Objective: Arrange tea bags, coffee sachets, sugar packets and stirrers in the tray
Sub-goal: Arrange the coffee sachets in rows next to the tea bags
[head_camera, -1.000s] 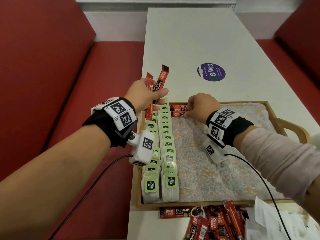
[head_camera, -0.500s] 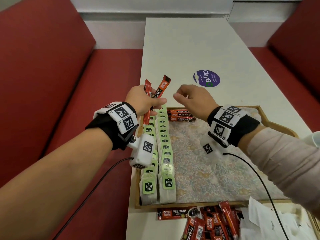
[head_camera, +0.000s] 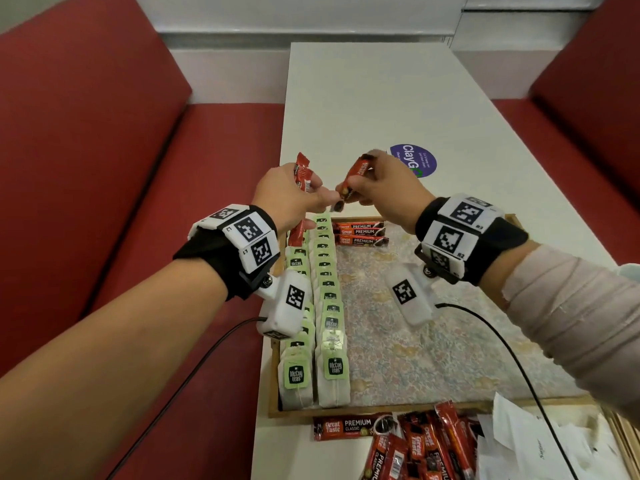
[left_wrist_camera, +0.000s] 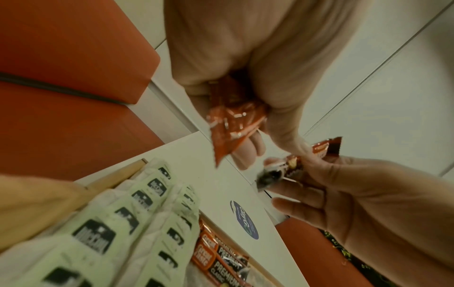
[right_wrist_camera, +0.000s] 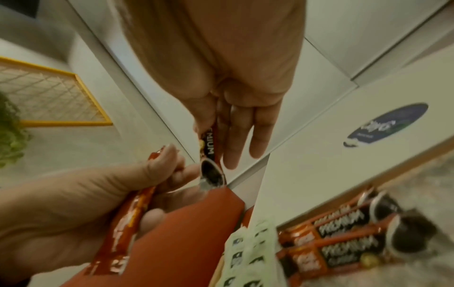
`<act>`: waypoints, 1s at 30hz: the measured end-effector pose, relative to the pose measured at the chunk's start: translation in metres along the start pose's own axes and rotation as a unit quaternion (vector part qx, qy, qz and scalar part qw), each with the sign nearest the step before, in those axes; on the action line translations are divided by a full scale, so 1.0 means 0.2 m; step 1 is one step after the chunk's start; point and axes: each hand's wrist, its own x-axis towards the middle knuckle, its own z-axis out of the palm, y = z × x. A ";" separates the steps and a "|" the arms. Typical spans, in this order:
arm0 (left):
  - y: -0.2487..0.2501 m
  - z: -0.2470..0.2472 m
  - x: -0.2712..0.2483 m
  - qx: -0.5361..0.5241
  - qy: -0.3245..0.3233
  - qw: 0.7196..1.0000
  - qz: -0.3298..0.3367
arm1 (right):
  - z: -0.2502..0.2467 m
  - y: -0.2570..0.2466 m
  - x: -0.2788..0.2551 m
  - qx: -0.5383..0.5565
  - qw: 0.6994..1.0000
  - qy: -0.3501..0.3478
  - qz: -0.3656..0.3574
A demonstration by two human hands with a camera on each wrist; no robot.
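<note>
Above the far end of the wooden tray [head_camera: 273,382], the right hand [head_camera: 388,188] pinches one coffee sachet [head_camera: 356,174] between thumb and fingers, drawing it away from the left hand [head_camera: 287,195]. The left hand is curled round a second sachet [head_camera: 303,173]; whether it hides more in the palm is hard to tell, since the wrist views are blurred. Three sachets [head_camera: 360,233] already lie flat in a stack of rows at the tray's far edge, just beside two long columns of tea bags [head_camera: 325,306]. More sachets [head_camera: 412,445] wait on the table [head_camera: 381,98] near the tray's front rim.

To do this step well, the right hand should probably turn the sachet level, label up and parallel to the three laid ones, then set it snug against the nearest of them. A light grip near one end would let it drop flat without nudging the tea bags.
</note>
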 end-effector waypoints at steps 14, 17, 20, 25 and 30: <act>0.00 0.03 0.02 0.004 -0.003 1.000 0.000 | -0.03 0.06 -0.01 -0.170 0.978 -0.112 -0.038; 0.00 0.03 0.02 0.004 -0.014 1.000 -0.010 | -0.06 0.10 0.00 -0.164 0.982 -0.094 -0.025; -0.01 0.02 0.03 -0.013 -0.011 1.000 -0.024 | -0.09 0.14 0.01 -0.177 0.983 -0.052 -0.009; -0.02 -0.01 0.04 -0.036 0.001 0.999 -0.034 | -0.12 0.25 -0.01 -0.274 0.958 -0.064 0.046; -0.04 -0.01 0.03 -0.035 0.004 0.999 -0.034 | -0.06 0.31 -0.03 -0.359 0.927 -0.093 0.050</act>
